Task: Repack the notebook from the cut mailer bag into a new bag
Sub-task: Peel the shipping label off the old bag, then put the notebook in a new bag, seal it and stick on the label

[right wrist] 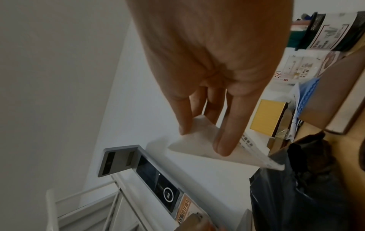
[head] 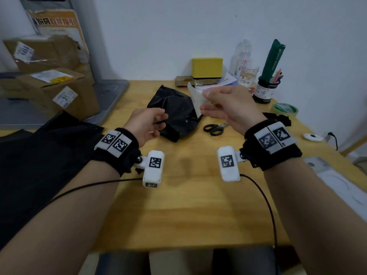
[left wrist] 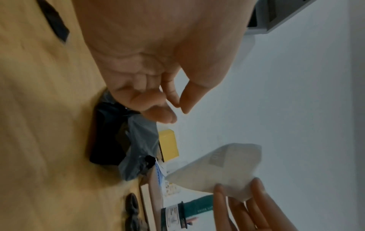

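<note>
A crumpled black mailer bag (head: 176, 114) lies on the wooden table (head: 188, 205) ahead of both hands. My right hand (head: 206, 103) is raised over the bag's right end and pinches a white paper sheet (head: 194, 98) between thumb and fingers. The sheet's lower tip (right wrist: 276, 166) meets the bag (right wrist: 296, 195). My left hand (head: 161, 124) hovers at the bag's left end with loosely curled fingers (left wrist: 168, 118) that hold nothing. No notebook shows in any view. A stack of flat black bags (head: 39, 165) lies at the left.
Black scissors (head: 215, 128) lie right of the bag. A yellow box (head: 206, 68), a glass, a pen pot (head: 266, 90) and a tape roll (head: 285, 109) stand along the back and right. Cardboard parcels (head: 59, 90) sit at the far left.
</note>
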{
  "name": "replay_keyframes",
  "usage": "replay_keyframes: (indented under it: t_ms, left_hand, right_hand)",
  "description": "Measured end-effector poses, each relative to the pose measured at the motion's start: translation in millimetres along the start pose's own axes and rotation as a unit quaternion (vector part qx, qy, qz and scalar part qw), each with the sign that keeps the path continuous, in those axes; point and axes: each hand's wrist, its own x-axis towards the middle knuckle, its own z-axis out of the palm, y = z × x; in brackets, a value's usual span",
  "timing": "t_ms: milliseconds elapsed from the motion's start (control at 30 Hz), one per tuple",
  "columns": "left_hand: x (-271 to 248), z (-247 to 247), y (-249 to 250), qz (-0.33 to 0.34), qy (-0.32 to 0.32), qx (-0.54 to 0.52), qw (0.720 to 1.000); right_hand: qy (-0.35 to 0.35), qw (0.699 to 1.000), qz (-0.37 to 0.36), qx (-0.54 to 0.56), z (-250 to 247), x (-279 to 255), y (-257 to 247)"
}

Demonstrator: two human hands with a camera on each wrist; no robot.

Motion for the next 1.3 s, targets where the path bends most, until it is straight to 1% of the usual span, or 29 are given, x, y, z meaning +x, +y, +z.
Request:
replay_keyframes:
  t_ms: [167,300,467,733,900,1033,1300]
  left_hand:
    - [-43,6,3,-0.016,-0.071,0.053,0.996]
    - [-73,9,-4,-0.023,-0.093,0.104,0.990]
    - [-97,6,-21,-0.007,-0.092,0.166,0.982]
    - [-114,1,-52,-0.025,-0.030,0.198,0.980]
    - [-120,-2,-64,-0.003,-0.033,0.250,0.968]
    - [-126,-3,-65,-0.004,-0.037,0.312,0.949]
    - [-133,-1,-67,0.004,-0.044,0.354,0.934]
  right_hand:
    - [-0.043,0.998,0.020,-0.036,1,-47,0]
    - [-0.069,0.995,0.038,-0.062,1,-81,8]
    - [-0.092,0.992,0.066,-0.062,-2,-112,22]
    - [-0.124,0.980,0.096,-0.119,-7,-149,36]
    - [-0.148,0.968,0.130,-0.156,-10,-165,48]
    - [-0.165,0.955,0.161,-0.188,-7,-176,53]
    - [-0.183,0.944,0.171,-0.217,-5,-188,47]
